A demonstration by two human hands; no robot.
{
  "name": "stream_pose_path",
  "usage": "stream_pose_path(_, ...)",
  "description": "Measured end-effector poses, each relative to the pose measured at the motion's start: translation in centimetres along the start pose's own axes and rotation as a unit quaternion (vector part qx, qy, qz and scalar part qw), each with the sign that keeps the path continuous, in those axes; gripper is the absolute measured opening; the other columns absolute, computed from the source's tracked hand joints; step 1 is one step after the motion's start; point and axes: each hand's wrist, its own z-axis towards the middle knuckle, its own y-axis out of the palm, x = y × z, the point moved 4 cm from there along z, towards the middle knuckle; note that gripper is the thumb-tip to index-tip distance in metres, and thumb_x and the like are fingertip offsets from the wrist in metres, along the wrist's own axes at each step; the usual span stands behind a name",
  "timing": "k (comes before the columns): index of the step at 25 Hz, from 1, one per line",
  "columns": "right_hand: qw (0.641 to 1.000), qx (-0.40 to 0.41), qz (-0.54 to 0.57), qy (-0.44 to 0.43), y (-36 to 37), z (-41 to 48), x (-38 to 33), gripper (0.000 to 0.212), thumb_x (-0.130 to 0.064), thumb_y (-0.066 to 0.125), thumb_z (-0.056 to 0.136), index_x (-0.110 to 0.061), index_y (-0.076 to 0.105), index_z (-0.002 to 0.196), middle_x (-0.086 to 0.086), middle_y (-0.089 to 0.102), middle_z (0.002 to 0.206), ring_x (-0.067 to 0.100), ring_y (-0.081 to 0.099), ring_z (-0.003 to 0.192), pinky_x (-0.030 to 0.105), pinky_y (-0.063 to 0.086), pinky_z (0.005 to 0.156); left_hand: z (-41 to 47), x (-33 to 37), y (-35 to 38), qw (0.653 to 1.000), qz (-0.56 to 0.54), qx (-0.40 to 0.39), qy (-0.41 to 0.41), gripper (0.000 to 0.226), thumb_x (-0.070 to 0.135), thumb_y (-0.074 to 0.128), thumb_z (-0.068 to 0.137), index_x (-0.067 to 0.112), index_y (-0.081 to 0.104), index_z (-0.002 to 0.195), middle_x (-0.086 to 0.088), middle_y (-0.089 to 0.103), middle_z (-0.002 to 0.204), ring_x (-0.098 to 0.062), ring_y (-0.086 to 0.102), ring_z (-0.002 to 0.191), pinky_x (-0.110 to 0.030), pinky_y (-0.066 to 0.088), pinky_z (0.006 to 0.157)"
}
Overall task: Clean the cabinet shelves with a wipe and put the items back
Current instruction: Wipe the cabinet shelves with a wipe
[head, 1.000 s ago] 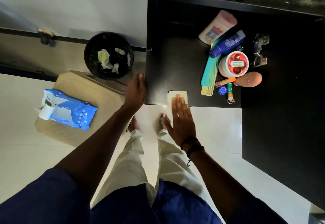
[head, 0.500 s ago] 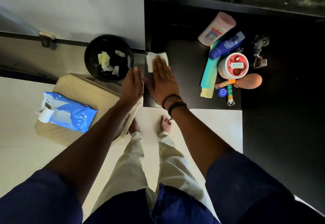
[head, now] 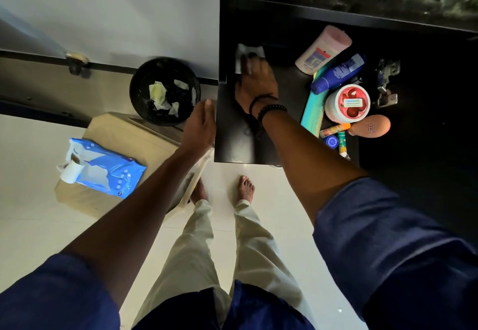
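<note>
The dark cabinet shelf [head: 240,135] fills the upper right of the head view, and its front edge ends above the pale floor [head: 31,226]. A beige stand [head: 113,133] sits on the floor to the left of the shelf. A black bin [head: 165,91] stands just behind the stand, against the wall, and holds crumpled used wipes. A blue wipes pack [head: 108,171] lies on top of the stand with its flap open.

The right hand [head: 256,83] reaches deep into the left rear part of the shelf. Its fingers [head: 252,64] are extended flat, palm down, and press the wipe [head: 245,51] onto the shelf board. They are slightly blurred. The wipe is white, and part of it shows beyond the fingertips, close to the left cabinet wall.

The left hand [head: 200,127] rests against the outer left edge of the shelf. Its fingers are relaxed and nearly straight and grasp nothing.

The removed items are grouped on the right part of the shelf, well apart from the wipe:
- a pink bottle [head: 323,49], lying tilted
- a blue bottle [head: 338,73], just beside the pink bottle
- a teal comb [head: 314,112], partly under the blue bottle
- a round jar [head: 348,103] with a red top
- a brown oval object [head: 370,125], touching the jar's near side
- an orange tube [head: 335,130], a green tube [head: 342,143] and a small blue cap [head: 331,141], close together near the front edge
</note>
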Motion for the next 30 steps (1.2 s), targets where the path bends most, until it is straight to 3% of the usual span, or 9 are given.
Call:
stream_pose_path(2,0.998,0.043,-0.001,0.045,-0.6,0.2,2.3,0.066,-0.028,0.043,0.09,-0.003,0.022,0.148,0.017,0.027,0.151,0.033,0.025,0.14,0.036,0.018,0.118,-0.2,0.0,-0.1,1.0,0.008,-0.002,0.005,0.042,0.041,0.028,0.101,0.008,0.054,0.1,-0.003,0.054,0.084,-0.024,0.056,0.081,-0.039,0.046,0.077)
stream_pose_path(7,0.992,0.034,0.011,0.119,-1.3,2.6,3.8,0.064,-0.027,0.043,0.091,-0.001,0.023,0.146,0.019,0.027,0.151,0.037,0.018,0.142,0.036,0.015,0.117,-0.5,-0.2,-0.1,1.0,0.008,-0.002,0.012,0.043,0.042,0.027,0.1,0.009,0.054,0.097,-0.003,0.055,0.083,-0.022,0.057,0.081,-0.041,0.048,0.079)
stream_pose_path(11,0.998,-0.041,0.037,0.011,-0.6,3.2,-0.3,0.06,-0.026,0.045,0.09,-0.011,0.029,0.146,0.012,0.028,0.153,0.032,0.025,0.142,0.036,0.027,0.115,-0.7,-0.5,0.2,1.0,0.021,-0.01,0.005,0.054,0.05,0.025,0.094,0.006,0.055,0.098,-0.009,0.058,0.085,-0.03,0.059,0.085,-0.05,0.051,0.081)
stream_pose_path(13,0.996,-0.068,0.063,-0.002,-0.5,3.7,-0.8,0.062,-0.031,0.043,0.09,-0.015,0.027,0.148,0.008,0.026,0.155,0.028,0.027,0.142,0.034,0.027,0.114,-0.8,-0.3,0.5,0.999,0.026,-0.021,-0.003,0.056,0.053,0.025,0.093,0.007,0.056,0.1,-0.01,0.059,0.088,-0.033,0.06,0.089,-0.051,0.05,0.083)
stream_pose_path(17,0.998,0.038,0.025,0.032,-0.9,1.9,3.4,0.064,-0.022,0.04,0.09,-0.005,0.022,0.148,0.017,0.023,0.154,0.034,0.018,0.144,0.034,0.013,0.119,-0.6,0.0,0.5,0.999,0.026,-0.029,-0.002,0.052,0.051,0.025,0.094,0.01,0.056,0.105,-0.011,0.062,0.095,-0.03,0.061,0.093,-0.051,0.051,0.085)
stream_pose_path(22,0.997,0.069,0.017,-0.006,1.0,-3.5,3.9,0.056,-0.024,0.041,0.092,-0.001,0.037,0.142,0.024,0.036,0.146,0.041,0.035,0.133,0.041,0.028,0.112,-0.9,-0.1,1.6,0.999,0.025,-0.028,-0.014,0.043,0.041,0.028,0.1,0.009,0.054,0.107,-0.011,0.058,0.093,-0.036,0.059,0.098,-0.045,0.047,0.085)
stream_pose_path(26,0.986,0.074,-0.013,0.15,0.7,-4.9,6.5,0.056,-0.027,0.036,0.093,0.0,0.035,0.142,0.022,0.037,0.145,0.039,0.041,0.122,0.04,0.026,0.105,-1.0,-0.1,1.3,0.999,0.014,-0.027,-0.023,0.04,0.036,0.028,0.103,0.008,0.055,0.11,-0.009,0.058,0.096,-0.031,0.059,0.098,-0.039,0.046,0.084)
stream_pose_path(28,0.988,0.079,-0.016,0.13,0.4,-4.1,5.4,0.055,-0.026,0.036,0.093,-0.003,0.033,0.143,0.018,0.033,0.148,0.037,0.039,0.124,0.038,0.026,0.105,-1.2,0.2,1.2,0.999,0.009,-0.02,-0.031,0.039,0.034,0.028,0.104,0.006,0.055,0.107,-0.008,0.055,0.091,-0.031,0.058,0.096,-0.034,0.041,0.078)
stream_pose_path(30,0.996,0.067,0.02,0.055,0.5,-3.3,3.2,0.054,-0.02,0.043,0.09,-0.006,0.039,0.142,0.017,0.037,0.146,0.038,0.041,0.123,0.039,0.034,0.104,-1.4,0.3,1.3,0.999,0.018,-0.017,-0.03,0.04,0.034,0.028,0.104,0.004,0.055,0.106,-0.018,0.058,0.094,-0.034,0.057,0.095,-0.037,0.042,0.076)
